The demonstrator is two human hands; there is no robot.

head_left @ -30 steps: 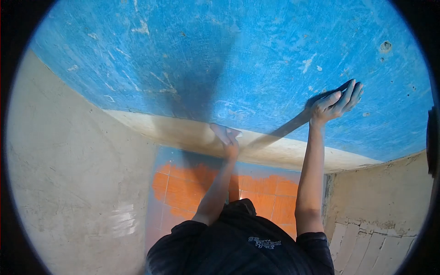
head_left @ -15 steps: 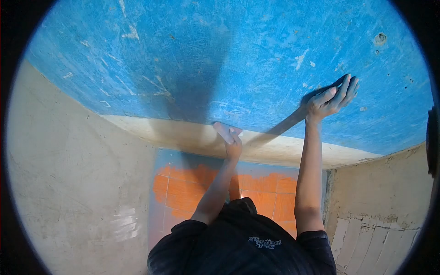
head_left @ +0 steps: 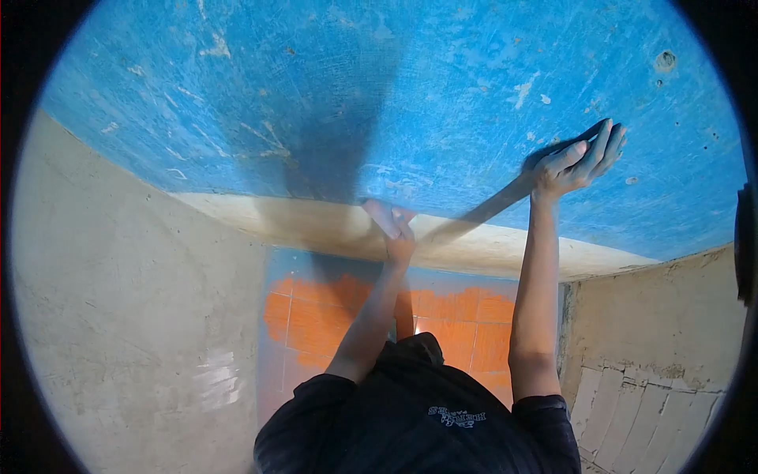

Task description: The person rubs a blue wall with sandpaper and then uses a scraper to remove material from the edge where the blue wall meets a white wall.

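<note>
My left hand [head_left: 399,237] is closed around a pinkish folded sheet [head_left: 382,218] that looks like sandpaper. It presses the sheet to the wall where the blue paint meets the cream strip below. The sheet's underside is hidden against the wall. Higher up and to the right, my right hand [head_left: 580,162] rests on the blue wall [head_left: 466,95] with its fingers stretched out, and nothing shows in it. Pale scratches and chipped spots mark the blue surface.
Grey plastered walls stand to the left [head_left: 142,284] and right [head_left: 655,316]. Below the cream strip [head_left: 237,217] lies an orange tiled floor [head_left: 450,316] with greyish dust along its edges. A round hole [head_left: 666,61] sits in the blue wall at upper right.
The view has shifted slightly. My left hand appears a little higher in the picture, still with the pinkish sheet against the wall. My right hand stays at nearly the same spot on the wall.
</note>
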